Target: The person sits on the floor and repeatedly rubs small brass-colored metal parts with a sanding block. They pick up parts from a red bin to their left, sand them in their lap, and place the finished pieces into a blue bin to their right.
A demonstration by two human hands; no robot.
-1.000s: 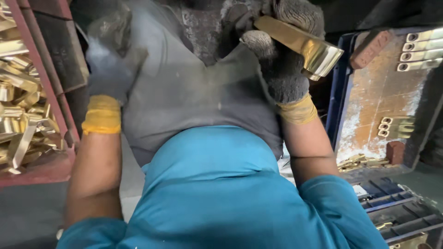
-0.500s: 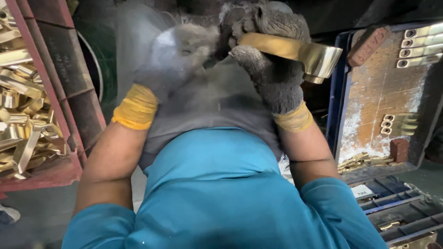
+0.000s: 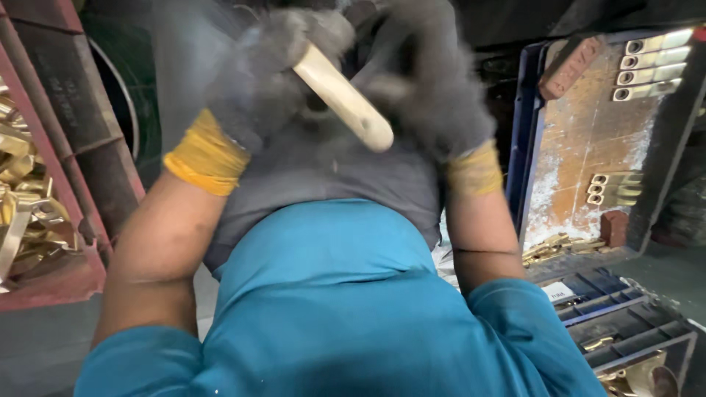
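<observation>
Left hand: our gloved left hand (image 3: 265, 73) is clamped on one end of the brass bar (image 3: 342, 95).
Right hand: our gloved right hand (image 3: 430, 88) sits just beside the bar; blur hides whether it grips.
Bar: slants between both gloves, above our grey apron (image 3: 331, 176).
Left side: red crate (image 3: 70, 184) of brass pieces (image 3: 26, 213).
Right side: blue tray (image 3: 588, 140) holding brass fittings (image 3: 651, 70), well apart.

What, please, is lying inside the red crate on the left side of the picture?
The red crate holds a loose pile of brass-coloured metal pieces. Its wall and the picture's edge hide the pile's depth and whatever lies beneath.
</observation>
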